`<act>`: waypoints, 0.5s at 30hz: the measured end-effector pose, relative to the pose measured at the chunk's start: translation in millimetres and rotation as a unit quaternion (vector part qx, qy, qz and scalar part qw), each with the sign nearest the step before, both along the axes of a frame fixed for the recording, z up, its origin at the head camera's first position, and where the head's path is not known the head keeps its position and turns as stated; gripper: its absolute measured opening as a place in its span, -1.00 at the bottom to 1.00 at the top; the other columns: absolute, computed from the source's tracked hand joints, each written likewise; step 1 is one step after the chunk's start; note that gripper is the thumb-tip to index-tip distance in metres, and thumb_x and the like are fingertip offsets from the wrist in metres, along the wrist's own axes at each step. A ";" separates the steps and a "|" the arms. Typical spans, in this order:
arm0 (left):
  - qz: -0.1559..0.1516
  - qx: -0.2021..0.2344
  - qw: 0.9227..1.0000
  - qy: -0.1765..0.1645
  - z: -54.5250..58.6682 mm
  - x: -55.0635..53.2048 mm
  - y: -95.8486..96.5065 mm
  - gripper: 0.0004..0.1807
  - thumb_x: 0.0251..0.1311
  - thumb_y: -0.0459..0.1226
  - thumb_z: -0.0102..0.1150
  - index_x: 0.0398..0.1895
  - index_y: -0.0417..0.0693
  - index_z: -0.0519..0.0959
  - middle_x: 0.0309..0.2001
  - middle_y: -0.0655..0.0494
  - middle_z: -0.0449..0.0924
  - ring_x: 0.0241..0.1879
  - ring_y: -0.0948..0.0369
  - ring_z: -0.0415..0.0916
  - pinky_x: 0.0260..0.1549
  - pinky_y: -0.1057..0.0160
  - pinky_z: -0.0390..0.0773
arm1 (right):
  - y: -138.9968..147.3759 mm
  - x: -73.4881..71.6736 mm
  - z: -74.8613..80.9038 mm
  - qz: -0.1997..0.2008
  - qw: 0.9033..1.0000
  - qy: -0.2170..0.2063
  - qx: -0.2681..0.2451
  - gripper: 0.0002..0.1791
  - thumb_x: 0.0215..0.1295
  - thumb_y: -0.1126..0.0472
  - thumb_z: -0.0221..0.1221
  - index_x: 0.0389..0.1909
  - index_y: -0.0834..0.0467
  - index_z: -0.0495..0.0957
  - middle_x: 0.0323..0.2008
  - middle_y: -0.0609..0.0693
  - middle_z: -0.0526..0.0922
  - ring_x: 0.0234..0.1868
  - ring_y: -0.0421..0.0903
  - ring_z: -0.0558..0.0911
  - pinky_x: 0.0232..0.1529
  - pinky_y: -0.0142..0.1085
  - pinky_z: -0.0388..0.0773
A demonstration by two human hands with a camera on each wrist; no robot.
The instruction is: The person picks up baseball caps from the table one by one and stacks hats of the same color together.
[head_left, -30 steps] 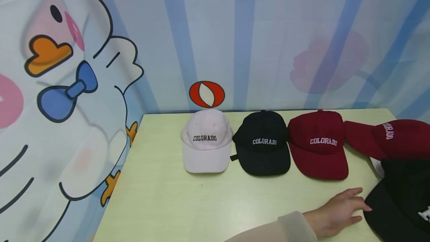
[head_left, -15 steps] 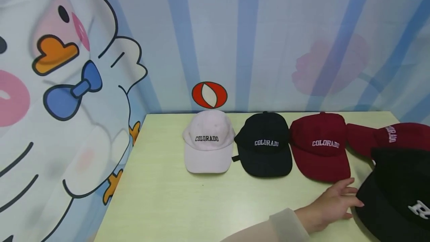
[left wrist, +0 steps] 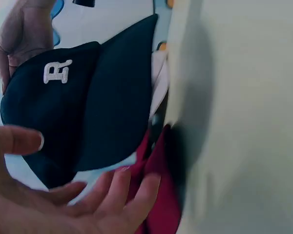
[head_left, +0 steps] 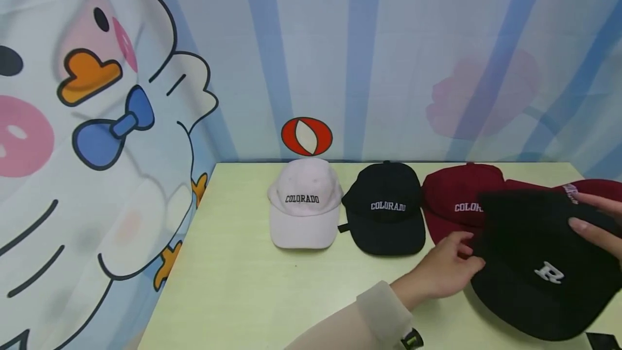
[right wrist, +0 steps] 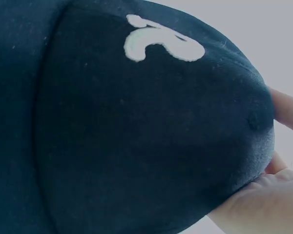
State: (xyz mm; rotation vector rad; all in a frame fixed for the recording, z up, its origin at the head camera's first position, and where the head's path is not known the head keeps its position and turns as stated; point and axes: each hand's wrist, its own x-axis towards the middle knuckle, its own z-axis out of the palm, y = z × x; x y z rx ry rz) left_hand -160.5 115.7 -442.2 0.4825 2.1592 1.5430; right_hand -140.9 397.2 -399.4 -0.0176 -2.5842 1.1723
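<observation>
A black baseball cap with a white letter R (head_left: 549, 274) is raised at the right of the head view, brim towards me, overlapping the red caps behind it. My right hand (head_left: 600, 226) holds it by the crown, with two fingertips showing on the black cloth and the rest hidden. My left hand (head_left: 444, 269) is at the cap's left side, thumb tip right at its edge. In the left wrist view the left fingers (left wrist: 115, 200) are spread and loosely bent, and the thumb overlaps the crown. The right wrist view is filled by the cap's crown (right wrist: 136, 126).
Along the table's (head_left: 233, 263) back edge stand a white cap (head_left: 305, 204), a black COLORADO cap (head_left: 386, 209) and a red cap (head_left: 461, 182). Another red cap (head_left: 600, 188) lies sideways, partly covered. A small dark object (head_left: 602, 341) shows at the lower right. Printed cloth (head_left: 311, 58) hangs behind.
The black R cap has moved left and up, now covering part of the red caps. My right hand has come into view on it. My left hand has moved left alongside the cap.
</observation>
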 end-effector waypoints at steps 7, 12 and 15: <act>0.149 0.021 0.979 0.139 20.6 -17.6 -33.5 -0.44 0.51 0.01 -0.04 0.50 0.13 0.29 0.35 0.20 0.34 0.30 0.28 0.28 0.34 0.23 0.39 | -78.7 -1.3 31.0 0.030 0.992 0.017 -0.123 -0.45 0.45 0.40 0.20 0.41 0.02 0.50 0.02 -0.49 0.56 -0.12 -0.61 0.60 -0.23 -0.67 0.54; 0.137 0.024 0.961 0.239 38.0 -36.1 -53.9 -0.47 0.59 0.02 -0.15 0.51 0.12 0.30 0.48 0.12 0.25 0.47 0.16 0.15 0.47 0.09 0.28 | -110.4 -13.4 40.5 0.059 0.991 -0.045 -0.114 -0.43 0.44 0.20 0.29 0.44 0.00 0.47 0.12 -0.52 0.50 -0.02 -0.61 0.58 -0.19 -0.64 0.57; 0.106 0.007 0.956 0.274 44.6 -47.3 -63.2 -0.47 0.61 0.06 -0.18 0.51 0.12 0.34 0.47 0.10 0.33 0.50 0.14 0.18 0.50 0.08 0.26 | -126.8 -22.4 43.5 0.107 0.980 -0.057 -0.157 -0.41 0.40 0.22 0.32 0.43 0.04 0.48 0.15 -0.43 0.57 -0.02 -0.49 0.68 -0.15 -0.56 0.64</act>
